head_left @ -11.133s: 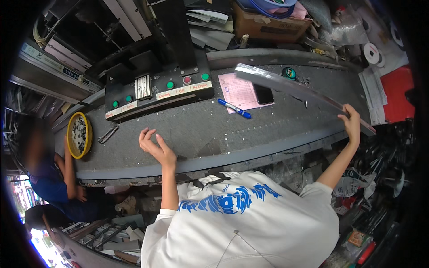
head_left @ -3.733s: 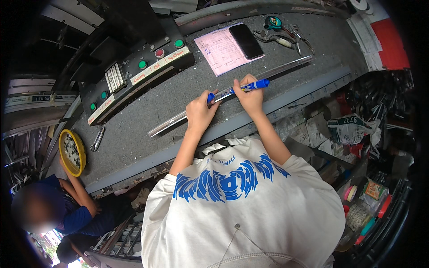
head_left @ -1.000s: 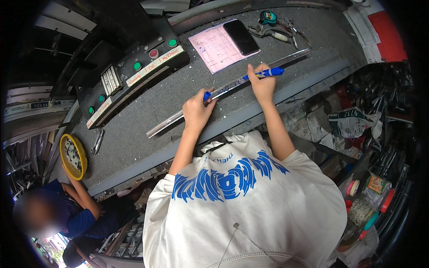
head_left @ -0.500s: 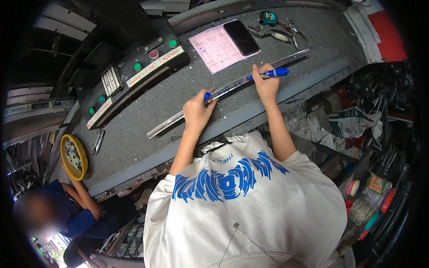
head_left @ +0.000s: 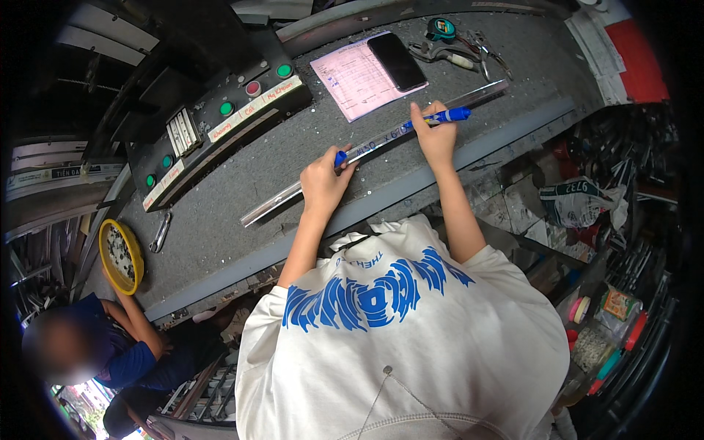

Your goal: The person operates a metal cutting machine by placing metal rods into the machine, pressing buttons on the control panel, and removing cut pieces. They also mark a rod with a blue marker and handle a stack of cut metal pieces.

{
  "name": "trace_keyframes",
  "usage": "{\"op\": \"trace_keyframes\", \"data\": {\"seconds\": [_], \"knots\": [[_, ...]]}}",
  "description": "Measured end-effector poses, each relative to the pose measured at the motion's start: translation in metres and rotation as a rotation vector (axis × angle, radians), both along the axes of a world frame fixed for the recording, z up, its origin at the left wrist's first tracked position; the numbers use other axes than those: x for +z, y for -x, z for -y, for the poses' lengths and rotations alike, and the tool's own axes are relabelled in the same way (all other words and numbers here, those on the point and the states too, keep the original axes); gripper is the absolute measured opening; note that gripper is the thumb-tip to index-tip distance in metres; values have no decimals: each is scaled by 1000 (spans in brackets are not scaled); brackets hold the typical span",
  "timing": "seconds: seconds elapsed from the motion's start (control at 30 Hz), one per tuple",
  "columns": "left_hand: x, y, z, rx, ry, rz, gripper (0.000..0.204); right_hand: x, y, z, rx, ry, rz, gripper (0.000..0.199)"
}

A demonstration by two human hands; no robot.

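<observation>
A long shiny metal profile (head_left: 273, 204) lies slantwise on the grey worktop, with blue handwriting along its middle. My left hand (head_left: 323, 182) is closed around it left of the writing, a blue marker cap (head_left: 340, 158) sticking up between thumb and finger. In my right hand (head_left: 435, 139) I grip a blue marker (head_left: 449, 116), its tip down at the right end of the writing. Just beyond the profile lies a pink written sheet (head_left: 353, 82) with a black phone (head_left: 397, 62) on its right side.
Pliers (head_left: 456, 59) and a teal tape measure (head_left: 441, 29) lie at the back right. A button panel (head_left: 253, 110) stands at the left, a wrench (head_left: 160, 232) below it. Another person (head_left: 132, 345) sits lower left by a yellow basket (head_left: 139, 275) of small bits.
My right hand and the marker have shifted slightly left. My left hand, the cap and the profile stay where they were.
</observation>
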State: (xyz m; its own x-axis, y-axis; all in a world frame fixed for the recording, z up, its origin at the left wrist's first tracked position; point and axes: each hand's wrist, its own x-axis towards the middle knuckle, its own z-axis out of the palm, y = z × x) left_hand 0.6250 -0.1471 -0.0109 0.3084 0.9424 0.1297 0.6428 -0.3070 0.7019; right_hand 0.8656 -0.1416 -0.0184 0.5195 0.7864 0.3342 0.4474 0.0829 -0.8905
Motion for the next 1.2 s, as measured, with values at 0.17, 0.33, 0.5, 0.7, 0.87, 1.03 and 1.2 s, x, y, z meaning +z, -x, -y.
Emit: {"op": "trace_keyframes", "data": {"seconds": [0.17, 0.33, 0.5, 0.7, 0.87, 1.03, 1.2], "knots": [[5, 3, -5, -18, 35, -9, 30, 8, -2, 1, -4, -57, -407, 34], [22, 6, -25, -24, -137, -4, 41, 34, -10, 4, -126, -125, -761, 28], [47, 3, -9, -128, -259, 70, 32, 73, 16, 22, 183, -44, -835, 32], [62, -13, 22, -150, -292, -15, 22, 95, 58, 43, 416, 46, -518, 45], [71, -21, 42, -152, -266, -21, 23, 93, 65, 48, 412, 118, -336, 41], [80, -27, 60, -140, -112, 74, 22, 89, 70, 56, 409, -4, -382, 42], [84, -31, 78, -130, 107, 170, 23, 81, 87, 60, 399, -54, -773, 43]]}}
